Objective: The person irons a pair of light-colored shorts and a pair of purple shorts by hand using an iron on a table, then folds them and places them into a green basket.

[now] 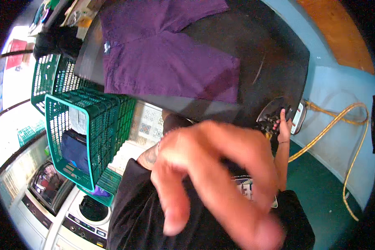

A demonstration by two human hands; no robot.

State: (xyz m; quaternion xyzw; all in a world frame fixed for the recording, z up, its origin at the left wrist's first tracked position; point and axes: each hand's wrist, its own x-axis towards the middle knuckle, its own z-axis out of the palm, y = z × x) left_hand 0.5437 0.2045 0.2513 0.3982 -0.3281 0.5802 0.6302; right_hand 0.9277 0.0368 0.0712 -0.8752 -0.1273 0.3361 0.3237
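Observation:
My left hand is raised very close to the camera, blurred, with its fingers bent and apart and nothing in them. At the right end of the dark table, my right hand is at a dark clothes iron, its fingertips beside the handle; how firmly it grips is hard to see. Purple shorts lie spread on the table, waistband to the left and both legs to the right, with a small light label near the waistband.
Stacked green plastic baskets stand left of the table, holding folded dark cloth. Below them are a top-loading washing machine and a second machine. A yellow cord loops along the blue wall at right.

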